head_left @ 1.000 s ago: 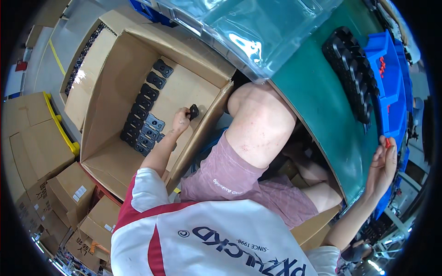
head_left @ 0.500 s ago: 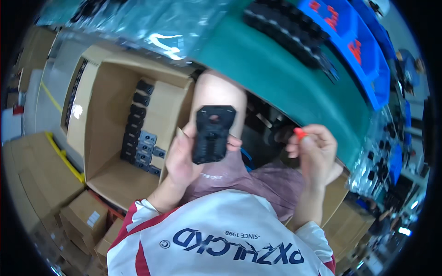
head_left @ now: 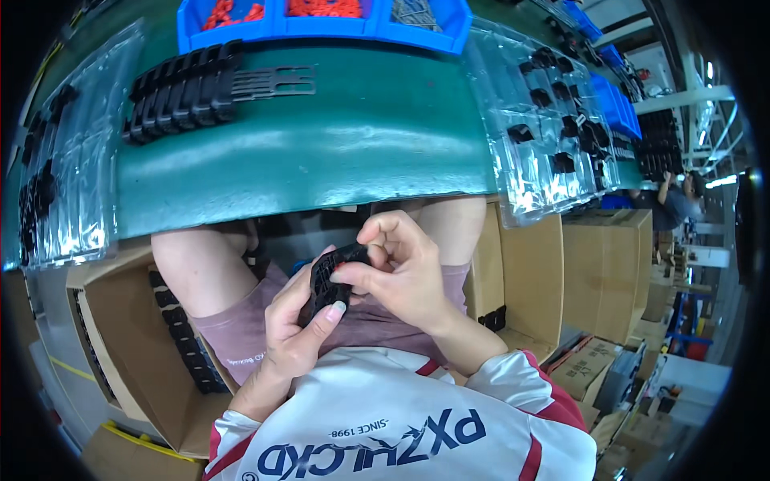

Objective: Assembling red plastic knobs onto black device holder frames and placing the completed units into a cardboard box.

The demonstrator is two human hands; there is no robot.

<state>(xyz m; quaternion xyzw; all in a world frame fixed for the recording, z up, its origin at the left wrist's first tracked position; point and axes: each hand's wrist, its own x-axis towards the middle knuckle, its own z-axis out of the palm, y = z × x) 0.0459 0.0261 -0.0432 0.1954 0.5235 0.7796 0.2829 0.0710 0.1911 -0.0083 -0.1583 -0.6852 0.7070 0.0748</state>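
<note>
Over my lap, my left hand (head_left: 290,327) grips a black plastic housing (head_left: 322,287) that is tilted on edge, with the thumb across its lower end. My right hand (head_left: 411,276) is closed at the housing's upper end. A small red plastic piece (head_left: 338,265) shows at the tip of the right thumb, against the housing's face. Most of that piece is hidden by the thumb, so how far it sits in the housing I cannot tell. The right fingertips curl beside the housing's top edge.
Blue bins (head_left: 325,28) with red pieces and metal pins stand at the back of the green table (head_left: 337,160). A row of black housings (head_left: 183,92) lies beside flat metal pieces (head_left: 277,82). Clear plastic trays (head_left: 521,172) flank them. Cardboard boxes (head_left: 525,280) stand on both sides of my legs.
The view has swung to the right, toward the table. My right hand has brought the red piece from the right side to the housing, which has turned from face-up to on edge.
</note>
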